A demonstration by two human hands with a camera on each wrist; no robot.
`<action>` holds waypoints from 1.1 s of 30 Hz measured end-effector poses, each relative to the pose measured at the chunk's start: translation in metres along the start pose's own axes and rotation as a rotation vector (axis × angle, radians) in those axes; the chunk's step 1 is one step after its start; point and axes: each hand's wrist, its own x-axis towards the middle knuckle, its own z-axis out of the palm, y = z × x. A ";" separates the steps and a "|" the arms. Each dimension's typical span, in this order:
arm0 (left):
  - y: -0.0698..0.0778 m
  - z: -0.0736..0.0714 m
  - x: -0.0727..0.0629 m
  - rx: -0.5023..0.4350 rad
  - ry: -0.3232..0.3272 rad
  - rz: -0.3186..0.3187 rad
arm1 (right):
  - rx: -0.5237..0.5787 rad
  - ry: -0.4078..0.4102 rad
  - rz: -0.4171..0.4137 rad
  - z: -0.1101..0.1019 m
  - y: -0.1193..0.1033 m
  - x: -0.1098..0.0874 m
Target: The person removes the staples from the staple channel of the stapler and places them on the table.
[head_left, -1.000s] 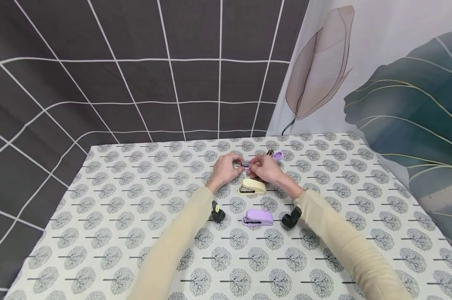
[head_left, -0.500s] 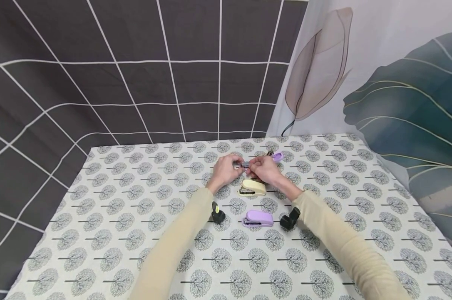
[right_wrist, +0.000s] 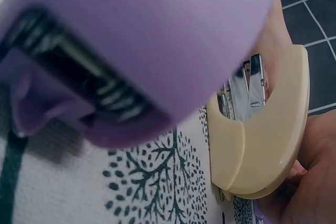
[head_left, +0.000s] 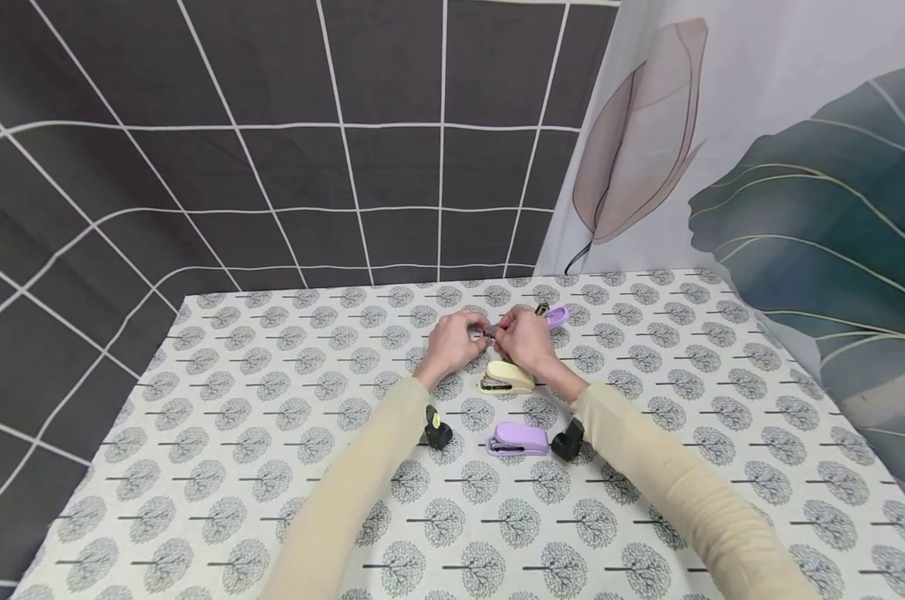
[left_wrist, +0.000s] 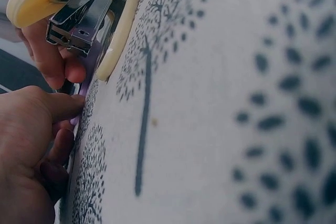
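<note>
Since a second ago, the right hand [head_left: 527, 342] has been swung a bit toward 9 o'clock at the wrist, and the black wrist camera [head_left: 567, 440] at 5 o'clock from it has been brought just beside the closed lilac stapler [head_left: 518, 437]. Small work on an opened lilac stapler [head_left: 557, 317] seems to be the step in hand. It is kept between both hands, at 12 o'clock from the cream stapler [head_left: 508, 377], with its lilac end stuck out at 2 o'clock from the right hand. Both grips are narrow: the opened stapler seems to be pinched by the left hand [head_left: 452, 342] and the right, but which tiny part is held cannot be told. A steady left pinch and gentle right fingertips are called for, by guess. Left hand and all three staplers have hardly been moved.
</note>
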 end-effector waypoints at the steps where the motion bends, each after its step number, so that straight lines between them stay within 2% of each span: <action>1: 0.000 0.000 0.000 -0.006 0.000 0.000 | -0.006 0.001 0.000 0.000 0.000 0.000; 9: 0.000 0.001 -0.001 -0.023 -0.004 -0.014 | 0.011 -0.011 -0.003 0.002 0.003 0.001; 18: 0.001 0.000 0.000 -0.021 -0.010 -0.009 | 0.106 -0.027 0.035 -0.003 0.001 -0.002; 26: 0.002 -0.001 0.000 -0.005 -0.017 -0.030 | 0.162 -0.034 0.029 -0.009 0.000 -0.003; 33: 0.003 -0.003 -0.001 -0.001 -0.022 -0.022 | 0.250 -0.050 0.042 -0.021 -0.005 -0.005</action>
